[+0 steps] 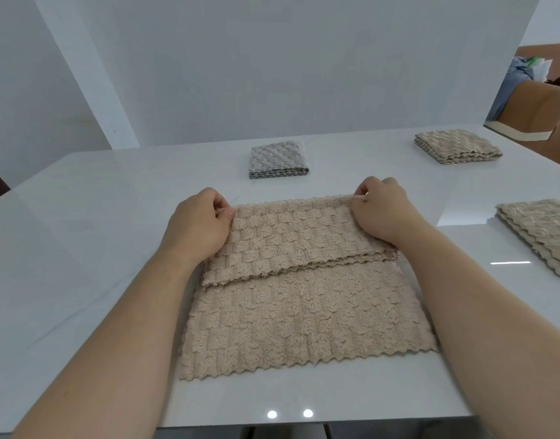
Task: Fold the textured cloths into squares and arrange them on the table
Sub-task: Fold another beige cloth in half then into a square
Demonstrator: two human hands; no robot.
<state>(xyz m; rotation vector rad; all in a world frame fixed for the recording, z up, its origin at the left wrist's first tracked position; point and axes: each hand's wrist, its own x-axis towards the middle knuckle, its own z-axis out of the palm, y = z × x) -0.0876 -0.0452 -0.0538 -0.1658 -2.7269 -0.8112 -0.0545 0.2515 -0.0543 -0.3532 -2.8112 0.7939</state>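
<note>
A grey square [277, 160] and a tan square [456, 147] lie finished beyond the beige cloth [304, 318], whose half-made first fold the left hand [198, 226] and the right hand [381, 212] pinch.

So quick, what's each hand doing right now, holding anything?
Left hand: pinching the far left corner of the beige cloth.
Right hand: pinching the far right corner of the same cloth.

A glossy white tabletop [82, 248] carries a half-folded beige textured cloth [304, 321], a folded grey cloth square [277, 160], a folded beige cloth square [456, 145] and a beige cloth stack [541, 232].
</note>
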